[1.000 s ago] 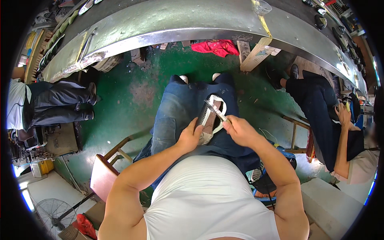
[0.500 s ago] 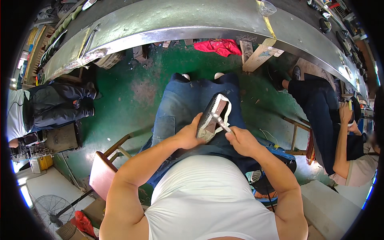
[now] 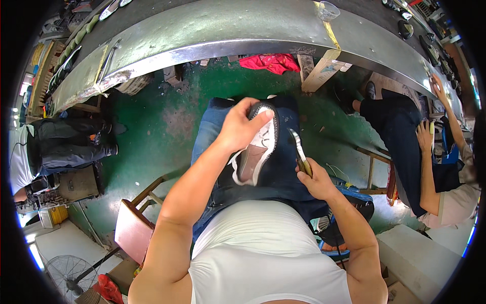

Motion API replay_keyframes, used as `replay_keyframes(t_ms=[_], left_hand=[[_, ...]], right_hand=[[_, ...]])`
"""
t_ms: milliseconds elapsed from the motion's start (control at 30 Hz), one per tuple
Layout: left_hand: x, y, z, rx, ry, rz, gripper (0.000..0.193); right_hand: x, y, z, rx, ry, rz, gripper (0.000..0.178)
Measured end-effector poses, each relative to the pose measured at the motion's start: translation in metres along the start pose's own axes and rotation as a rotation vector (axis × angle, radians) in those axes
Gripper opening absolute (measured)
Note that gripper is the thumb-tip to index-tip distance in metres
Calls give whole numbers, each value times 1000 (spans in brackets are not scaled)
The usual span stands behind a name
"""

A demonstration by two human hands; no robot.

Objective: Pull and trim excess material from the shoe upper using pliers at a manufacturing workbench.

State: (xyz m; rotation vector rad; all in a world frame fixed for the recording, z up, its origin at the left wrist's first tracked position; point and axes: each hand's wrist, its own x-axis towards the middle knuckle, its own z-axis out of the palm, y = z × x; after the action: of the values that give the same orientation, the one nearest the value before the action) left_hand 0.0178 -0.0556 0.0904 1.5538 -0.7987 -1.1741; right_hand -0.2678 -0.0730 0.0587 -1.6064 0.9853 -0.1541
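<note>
My left hand (image 3: 240,126) grips one end of a shoe (image 3: 251,162), thumb on its white upper and fingers round the far side. The shoe is brown and white, with a black stitched edge, and hangs tilted over my lap. To its right my right hand (image 3: 317,181) is closed round the handle of a hand tool (image 3: 298,147) with a curved silver head. The tool stands apart from the shoe, head pointing away from me; its exact kind is not clear.
Beyond my knees runs a long metal-edged bench (image 3: 223,33) with a clear plastic cup (image 3: 328,11) on it. A red cloth (image 3: 271,63) lies beneath it. Co-workers sit at left (image 3: 71,139) and right (image 3: 400,137). A stool (image 3: 132,228) stands at my left, a fan (image 3: 71,273) behind it.
The shoe has been turned round and lifted, with my left hand now at its far end. My right hand has drawn the tool off the shoe, to the right. The right co-worker's hand reached to the bench.
</note>
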Motion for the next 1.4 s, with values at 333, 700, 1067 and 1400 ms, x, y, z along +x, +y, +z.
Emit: replay_keyframes(t_ms=[333, 700, 1067, 1400], left_hand=[[-62, -88, -5, 640, -17, 109, 31], [-69, -90, 10, 594, 155, 237, 16], [-65, -67, 14, 834, -47, 281, 24], [-40, -129, 8, -767, -265, -364, 56]], right_hand=[[-2, -21, -4, -249, -302, -74, 27], [39, -45, -11, 122, -563, 277, 20], [54, -75, -45, -178, -735, 487, 26], [49, -42, -4, -648, -385, -35, 28]])
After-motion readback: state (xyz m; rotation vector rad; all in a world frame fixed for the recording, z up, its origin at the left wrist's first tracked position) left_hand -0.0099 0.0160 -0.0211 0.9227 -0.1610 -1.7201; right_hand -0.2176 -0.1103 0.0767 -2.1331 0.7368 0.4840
